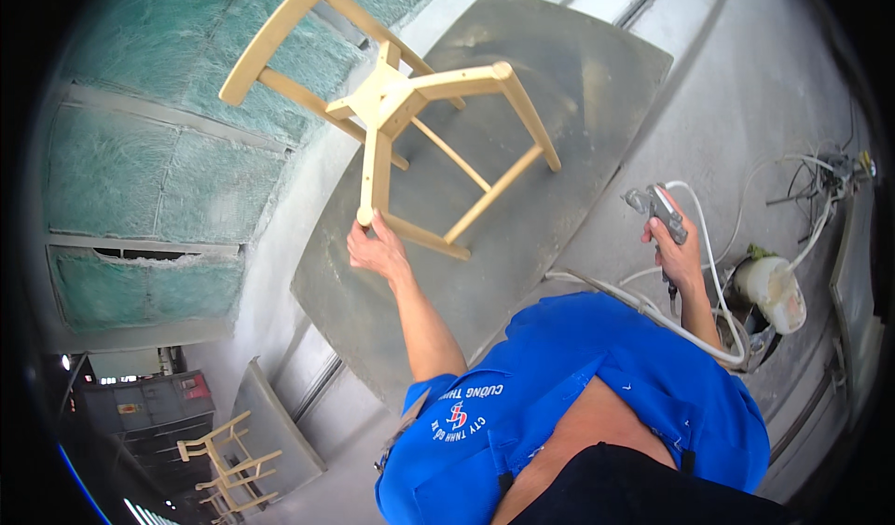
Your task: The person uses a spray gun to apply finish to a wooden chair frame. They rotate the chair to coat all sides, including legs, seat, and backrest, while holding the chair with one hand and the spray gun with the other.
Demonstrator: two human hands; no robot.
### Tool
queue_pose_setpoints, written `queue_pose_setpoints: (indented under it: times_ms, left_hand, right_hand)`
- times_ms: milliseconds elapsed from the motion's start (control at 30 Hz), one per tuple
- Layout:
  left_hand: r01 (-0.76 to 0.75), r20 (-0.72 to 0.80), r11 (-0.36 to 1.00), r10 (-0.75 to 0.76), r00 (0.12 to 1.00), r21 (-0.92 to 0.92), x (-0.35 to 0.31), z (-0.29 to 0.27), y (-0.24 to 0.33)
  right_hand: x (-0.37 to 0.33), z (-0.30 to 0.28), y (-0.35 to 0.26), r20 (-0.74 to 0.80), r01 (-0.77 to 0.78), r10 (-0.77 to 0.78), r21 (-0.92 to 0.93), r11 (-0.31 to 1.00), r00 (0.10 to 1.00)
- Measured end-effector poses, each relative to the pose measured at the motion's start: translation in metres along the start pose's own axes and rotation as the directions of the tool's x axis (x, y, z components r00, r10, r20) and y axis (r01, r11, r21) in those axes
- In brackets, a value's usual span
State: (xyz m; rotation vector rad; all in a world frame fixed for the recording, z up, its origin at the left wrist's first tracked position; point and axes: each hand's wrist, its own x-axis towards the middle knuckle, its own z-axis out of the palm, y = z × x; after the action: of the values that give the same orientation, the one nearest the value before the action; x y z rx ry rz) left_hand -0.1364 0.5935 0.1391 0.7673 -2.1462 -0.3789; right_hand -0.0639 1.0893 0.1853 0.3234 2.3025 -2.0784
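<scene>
A pale wooden chair frame (383, 105) without a seat panel stands on a grey board (606, 68). My left hand (379, 248) pinches the near corner of the frame, at the top of a front leg, with thumb and fingers. Off to the right, away from the chair, my right hand (678, 245) is wrapped round the grip of a dark spray gun (665, 210). A white hose (706, 236) loops from the gun down past my forearm.
Green filter panels (130, 171) coated with pale residue line the left side. More chair frames (233, 464) stand by another grey board (270, 422) at lower left. A whitish container (772, 294) with hoses sits on the floor at right, below tangled fittings (834, 171).
</scene>
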Motion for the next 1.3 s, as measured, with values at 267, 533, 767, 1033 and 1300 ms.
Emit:
queue_pose_setpoints:
  times_ms: [267, 533, 767, 1033, 1300]
  left_hand:
    - [-0.08, -0.191, 0.982, 0.046, 0.98, -0.17, 0.001, 0.021, 0.003]
    - [-0.012, -0.248, 0.993, -0.019, 0.969, -0.12, 0.042, 0.037, 0.036]
    - [0.112, -0.273, 0.993, -0.098, 0.957, 0.037, 0.075, 0.048, 0.039]
    - [0.23, -0.092, 0.969, -0.221, 0.971, 0.096, 0.102, 0.023, 0.049]
    - [0.328, 0.113, 0.939, -0.338, 0.934, 0.1, 0.168, 0.003, 0.056]
  right_hand:
    - [0.075, 0.023, -0.051, -0.048, 0.154, -0.155, -0.009, 0.988, 0.987]
    - [0.149, 0.044, -0.079, -0.106, 0.389, -0.376, 0.154, 0.908, 0.92]
    - [0.198, 0.02, -0.044, -0.013, 0.233, -0.24, 0.284, 0.93, 0.971]
    - [0.299, 0.015, 0.015, 0.159, 0.077, -0.187, 0.528, 0.846, 0.969]
    - [0.415, 0.106, -0.002, 0.445, -0.083, -0.28, 0.64, 0.764, 0.851]
